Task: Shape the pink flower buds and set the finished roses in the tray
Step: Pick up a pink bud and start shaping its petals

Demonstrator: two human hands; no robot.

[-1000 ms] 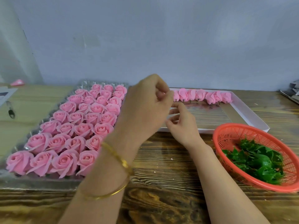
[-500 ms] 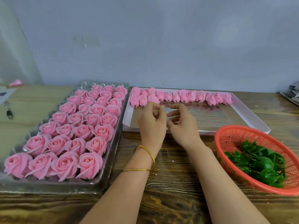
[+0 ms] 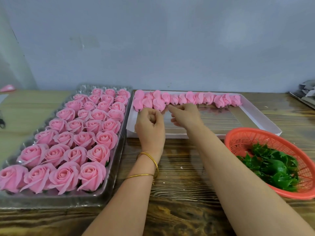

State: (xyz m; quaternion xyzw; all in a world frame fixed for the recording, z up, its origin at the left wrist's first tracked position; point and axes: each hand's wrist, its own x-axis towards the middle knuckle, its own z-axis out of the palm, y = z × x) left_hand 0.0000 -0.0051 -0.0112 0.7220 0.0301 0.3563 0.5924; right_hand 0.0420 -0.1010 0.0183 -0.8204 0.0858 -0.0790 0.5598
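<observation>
A clear plastic tray [image 3: 114, 174] on the left holds several rows of finished pink roses [image 3: 92, 175]. To its right a shallow white box [image 3: 259, 116] carries a line of unshaped pink buds [image 3: 190, 98] along its far edge, stacked two deep at the left end. My left hand [image 3: 150, 124] hovers just below the leftmost buds with its fingers curled in and nothing visible in them. My right hand [image 3: 186, 116] is beside it, fingertips stretched left towards the stems of the buds, holding nothing.
A red plastic basket [image 3: 238, 137] with green leaf calyxes [image 3: 272, 167] sits at the right, close to my right forearm. The wooden table [image 3: 180, 176] runs to a grey wall. A stack of papers [image 3: 305, 96] lies far right.
My left hand dropped from in front of the box and moved forward to the leftmost buds. My right hand reached forward into the box. Both now sit closer to the bud row.
</observation>
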